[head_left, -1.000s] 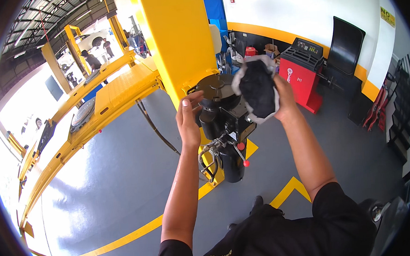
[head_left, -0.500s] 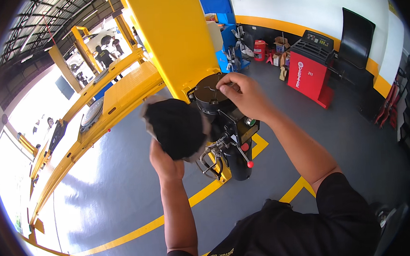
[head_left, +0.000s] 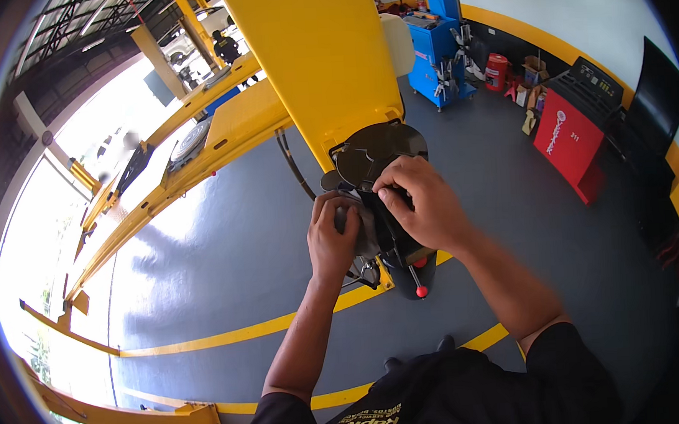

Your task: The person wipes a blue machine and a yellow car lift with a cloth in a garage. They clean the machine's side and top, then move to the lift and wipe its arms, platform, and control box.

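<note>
In front of me, a black, round-topped power unit [head_left: 381, 147] is mounted at the foot of a yellow lift post [head_left: 320, 59]. My left hand [head_left: 331, 239] is curled around a bunched grey cloth [head_left: 367, 240], held against the unit's near left side. Just right of it, my right hand [head_left: 423, 200] is pinched at the near edge of the round top. What its fingertips hold, if anything, is too small to make out. Below the hands, a lever with a red ball knob [head_left: 421, 291] sticks out from the unit.
Yellow lift runways [head_left: 232, 133] stretch away on the left. A blue tool cart [head_left: 433, 61] stands beyond the post. On the right are a red machine [head_left: 568, 135] and a red bucket [head_left: 496, 72]. Another person [head_left: 226, 47] is far back. Yellow lines [head_left: 284, 322] cross the grey floor.
My left hand has brought the cloth, earlier raised with a black face showing, rightward to the unit's side. My right hand has shifted down to the top's near edge. The view has turned left.
</note>
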